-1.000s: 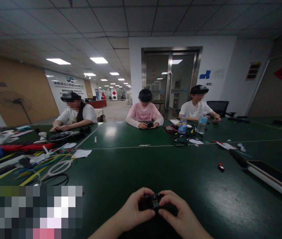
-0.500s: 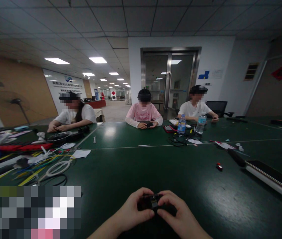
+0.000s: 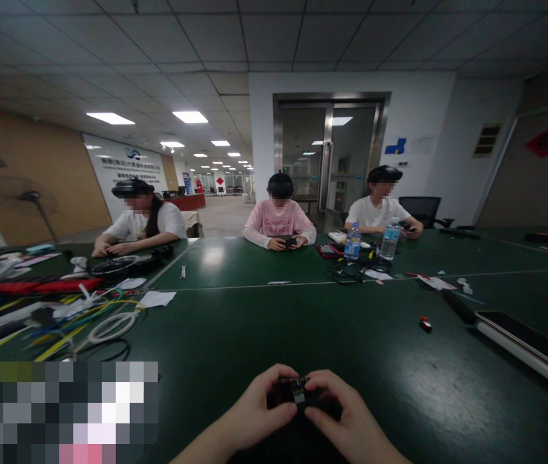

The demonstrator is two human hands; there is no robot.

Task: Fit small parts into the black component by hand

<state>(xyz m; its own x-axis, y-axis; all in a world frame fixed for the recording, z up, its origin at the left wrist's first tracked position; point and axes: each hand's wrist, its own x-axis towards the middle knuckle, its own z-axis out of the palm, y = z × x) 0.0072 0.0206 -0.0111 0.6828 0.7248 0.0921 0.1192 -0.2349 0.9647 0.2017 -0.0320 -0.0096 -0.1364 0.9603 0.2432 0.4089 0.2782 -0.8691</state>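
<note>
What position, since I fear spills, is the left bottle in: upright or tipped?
Upright: the bottle stands on the table with its blue cap at the top.

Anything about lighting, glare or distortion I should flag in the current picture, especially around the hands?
Head view: pale glare on the green table, right of the right hand; head view: the small dark object between that and the left hand is dim, its detail unreadable; head view: the far-right door leans, likely lens distortion.

Dark green table [image 3: 225,328] bears: coiled white cable [image 3: 109,330], left; small wrench [image 3: 183,272], farther off; two upright plastic bottles [image 3: 352,243], far right.
</note>
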